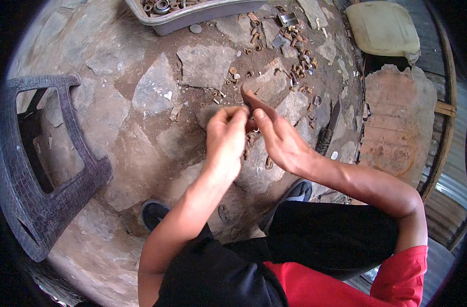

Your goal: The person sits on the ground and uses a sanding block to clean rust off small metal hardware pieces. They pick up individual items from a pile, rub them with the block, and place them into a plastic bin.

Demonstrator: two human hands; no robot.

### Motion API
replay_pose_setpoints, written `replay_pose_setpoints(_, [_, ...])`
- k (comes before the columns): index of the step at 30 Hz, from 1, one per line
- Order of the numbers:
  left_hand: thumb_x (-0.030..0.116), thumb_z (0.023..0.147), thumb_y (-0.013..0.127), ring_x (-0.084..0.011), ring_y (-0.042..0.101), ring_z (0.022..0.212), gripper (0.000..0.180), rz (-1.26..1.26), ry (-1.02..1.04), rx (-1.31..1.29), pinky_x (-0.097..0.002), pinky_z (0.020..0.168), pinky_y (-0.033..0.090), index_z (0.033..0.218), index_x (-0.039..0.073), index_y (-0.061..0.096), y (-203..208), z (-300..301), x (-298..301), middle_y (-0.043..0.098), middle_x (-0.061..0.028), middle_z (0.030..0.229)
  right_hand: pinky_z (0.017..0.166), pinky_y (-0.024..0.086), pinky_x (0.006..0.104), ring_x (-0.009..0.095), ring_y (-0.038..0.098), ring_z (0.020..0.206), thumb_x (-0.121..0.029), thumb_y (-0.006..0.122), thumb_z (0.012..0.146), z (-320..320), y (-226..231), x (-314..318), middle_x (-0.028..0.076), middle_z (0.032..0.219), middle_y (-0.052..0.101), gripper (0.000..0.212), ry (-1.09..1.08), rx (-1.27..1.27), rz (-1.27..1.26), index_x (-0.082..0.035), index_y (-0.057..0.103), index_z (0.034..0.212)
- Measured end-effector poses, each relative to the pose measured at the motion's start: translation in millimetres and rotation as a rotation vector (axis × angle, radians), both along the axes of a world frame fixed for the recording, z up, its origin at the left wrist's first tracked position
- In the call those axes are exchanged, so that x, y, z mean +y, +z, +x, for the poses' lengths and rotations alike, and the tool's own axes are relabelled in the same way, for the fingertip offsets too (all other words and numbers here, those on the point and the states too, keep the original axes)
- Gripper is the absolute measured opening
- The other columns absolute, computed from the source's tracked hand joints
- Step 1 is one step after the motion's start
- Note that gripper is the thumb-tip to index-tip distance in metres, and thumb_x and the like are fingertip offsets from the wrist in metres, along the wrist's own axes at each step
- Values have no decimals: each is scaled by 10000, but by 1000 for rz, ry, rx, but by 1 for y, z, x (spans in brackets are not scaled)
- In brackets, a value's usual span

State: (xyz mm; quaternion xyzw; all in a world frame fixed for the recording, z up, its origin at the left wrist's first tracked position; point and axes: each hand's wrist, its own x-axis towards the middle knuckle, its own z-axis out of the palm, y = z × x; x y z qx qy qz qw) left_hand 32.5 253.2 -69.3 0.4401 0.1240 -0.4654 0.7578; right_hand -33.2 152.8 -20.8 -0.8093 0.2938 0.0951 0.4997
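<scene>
left hand (228, 128) curls beside the outstretched right hand (283, 139), perhaps to steady something small; whether either clamps it, i cannot tell

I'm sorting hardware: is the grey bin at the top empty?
No, a metal ring and other small parts lie inside the grey bin.

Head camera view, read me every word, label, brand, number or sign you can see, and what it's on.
None readable: no legible text shows on the grey tub, the yellowish container or the dark frame.
The rusty metal parts are too small to tell if they bear markings.
</scene>
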Motion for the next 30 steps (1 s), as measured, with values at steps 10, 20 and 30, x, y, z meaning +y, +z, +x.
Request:
replay_pose_setpoints(10, [122,958,562,-133,616,794,151,-78,-22,85,-288,745,522,963,-26,591,2,-13,3,636,-88,911,914,485,385,276,644,991,-329,258,1058,15,10,-8,222,1053,647,525,153,99,-155,-5,353,1459])
replay_pose_setpoints(20, [108,971,532,-130,585,849,99,-154,-6,105,-318,837,487,994,59,615,-17,4,7,623,-32,941,1131,314,386,345,371,1375,-268,282,1044,10,4,-13,251,1466,387,486,253,-52,-216,27,383,1417])
replay_pose_setpoints(30, [142,963,598,-114,584,768,115,-247,134,-9,-305,771,532,1015,43,626,9,35,19,664,-65,963,1142,308,414,344,411,1349,-230,373,1024,-33,-7,-71,210,1439,444,462,178,-29,-350,-45,382,1446])
